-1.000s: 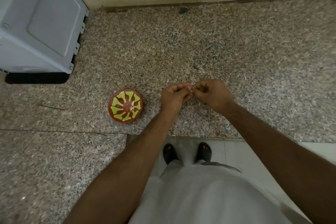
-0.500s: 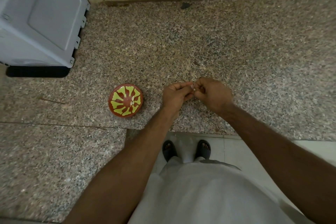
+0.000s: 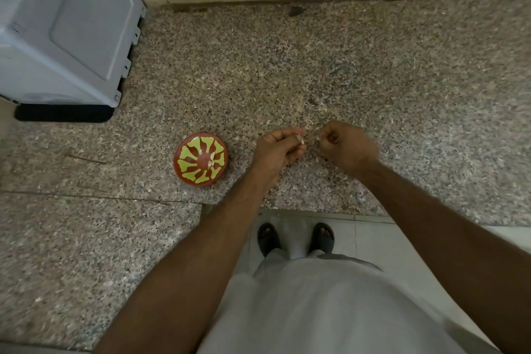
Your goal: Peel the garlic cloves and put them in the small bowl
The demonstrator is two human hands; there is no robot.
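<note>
A: Why are both hands so close over the granite counter (image 3: 373,72)?

B: The left hand (image 3: 277,152) pinches the garlic clove (image 3: 300,139) steady — the right hand (image 3: 344,145), fingers curled, seems to pull skin away.

A: And the small bowl (image 3: 201,159)?

B: Just beside the left hand — a short drop; pale cloves already lie inside.

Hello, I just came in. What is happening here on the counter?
A person stands at a granite counter and peels a garlic clove. The left hand pinches the clove, and the right hand pinches a strip of skin beside it. The small red and yellow bowl, to the left of the hands, already holds a few pale cloves.
</note>
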